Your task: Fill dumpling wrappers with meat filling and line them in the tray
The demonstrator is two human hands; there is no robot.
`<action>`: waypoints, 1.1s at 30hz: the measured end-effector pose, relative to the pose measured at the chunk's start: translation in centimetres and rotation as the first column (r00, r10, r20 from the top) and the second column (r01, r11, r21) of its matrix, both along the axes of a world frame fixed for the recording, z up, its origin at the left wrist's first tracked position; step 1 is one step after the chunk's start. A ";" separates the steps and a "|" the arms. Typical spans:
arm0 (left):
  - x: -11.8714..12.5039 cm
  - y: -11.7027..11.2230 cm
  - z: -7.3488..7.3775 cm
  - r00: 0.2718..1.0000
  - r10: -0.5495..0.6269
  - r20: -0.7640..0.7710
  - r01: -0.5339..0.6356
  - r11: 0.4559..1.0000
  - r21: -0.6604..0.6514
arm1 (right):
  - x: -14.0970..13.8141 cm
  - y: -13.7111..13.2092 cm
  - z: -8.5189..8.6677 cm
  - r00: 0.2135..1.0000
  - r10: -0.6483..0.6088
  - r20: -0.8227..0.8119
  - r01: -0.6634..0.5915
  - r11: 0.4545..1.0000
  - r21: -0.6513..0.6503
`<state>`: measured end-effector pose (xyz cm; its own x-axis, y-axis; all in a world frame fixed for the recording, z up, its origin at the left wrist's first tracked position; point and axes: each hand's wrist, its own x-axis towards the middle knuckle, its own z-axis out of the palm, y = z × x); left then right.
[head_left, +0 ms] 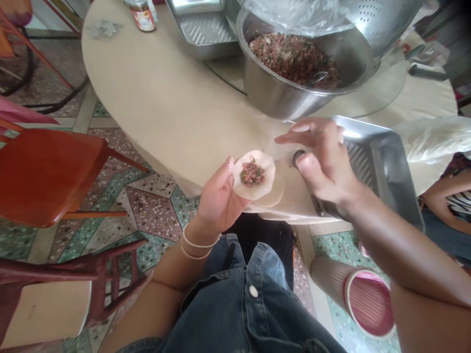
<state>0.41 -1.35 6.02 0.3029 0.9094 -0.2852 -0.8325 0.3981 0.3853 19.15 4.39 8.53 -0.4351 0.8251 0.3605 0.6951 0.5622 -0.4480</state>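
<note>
My left hand [219, 196] cups a round dumpling wrapper [254, 175] with a small mound of minced filling [252, 173] in its middle; a second wrapper [275, 193] lies just under it. My right hand [320, 157] hovers a little to the right of the wrapper, fingers loosely stretched and apart, holding nothing that I can see. Beyond both hands stands a big steel bowl [279, 95] of the same meat filling [294, 59].
A steel tray [382, 166] lies under my right wrist at the table's near edge. Another tray [206, 29], a colander [382, 19] and a jar [143, 15] stand at the back. Red wooden chairs [47, 171] are at left, a pink stool [360, 299] at lower right.
</note>
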 end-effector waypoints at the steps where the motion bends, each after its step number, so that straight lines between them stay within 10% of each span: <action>1: -0.1 0.0 0.0 1.000 0.015 -0.008 -0.015 1.000 -0.005 | 0.3 0.8 -0.2 0.998 -0.012 0.058 0.011 1.000 0.018; 7: -0.1 0.0 0.3 0.999 0.048 -0.003 -0.048 0.999 -0.011 | 0.8 3.8 -1.6 0.921 0.064 0.385 -0.070 0.998 0.004; 19: 0.8 -0.2 0.1 0.994 -0.087 0.072 0.079 0.991 0.108 | -2.2 -4.2 -0.8 0.935 0.336 0.114 -0.350 0.926 0.143; 33: 0.5 -0.2 0.0 0.997 -0.063 0.036 0.058 0.991 0.123 | -1.4 -4.6 -1.4 0.959 0.275 0.068 -0.282 0.895 0.347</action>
